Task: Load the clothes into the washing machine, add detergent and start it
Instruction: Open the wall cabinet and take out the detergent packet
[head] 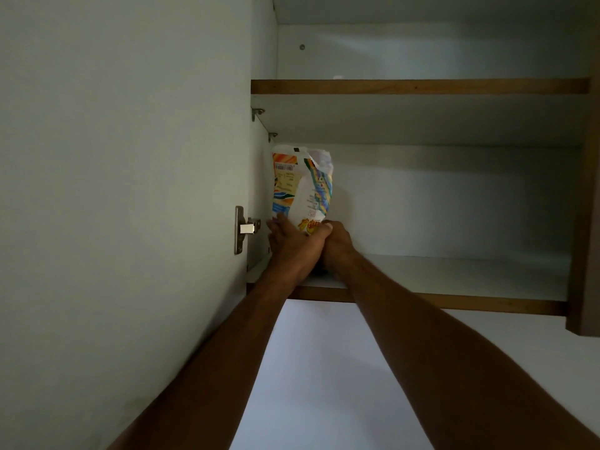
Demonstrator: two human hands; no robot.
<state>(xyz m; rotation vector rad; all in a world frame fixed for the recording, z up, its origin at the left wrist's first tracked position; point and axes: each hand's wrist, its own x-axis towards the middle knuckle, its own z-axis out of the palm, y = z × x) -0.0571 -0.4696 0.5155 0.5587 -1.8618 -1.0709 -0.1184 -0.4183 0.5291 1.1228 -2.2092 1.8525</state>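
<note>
White plastic detergent packet (pixel 302 186) with orange, blue and yellow print, standing upright at the left end of the lower cabinet shelf (pixel 454 274), close to the cabinet's left inner wall; top crumpled and folded over, barcode showing near the upper left corner; bottom part hidden behind both hands.

Left hand (pixel 292 245) reaching up from below, fingers (pixel 274 227) wrapped round the lower left side of the packet, fingertips lying against its blue-printed edge; right hand (pixel 337 245) pressed against the left one, thumb (pixel 326 227) curled over the front of the packet at its orange lettering, remaining fingers out of sight behind the packet; both hands gripping the packet near its base, wrists touching each other; whether the base rests on the shelf or hangs just above it cannot be told.

Just left of the left hand's fingers, a silver metal hinge (pixel 245 230) joining the open white cabinet door (pixel 123 157) to the cabinet body; above the fingers, beyond the packet's top, a white upper shelf with a brown wooden front edge (pixel 418 86); two small metal shelf pegs (pixel 258 112) under its left end; below the wrists, the brown wooden front edge of the lower shelf; to the right of the fingers, bare white shelf surface running to the brown cabinet side (pixel 584 222).
</note>
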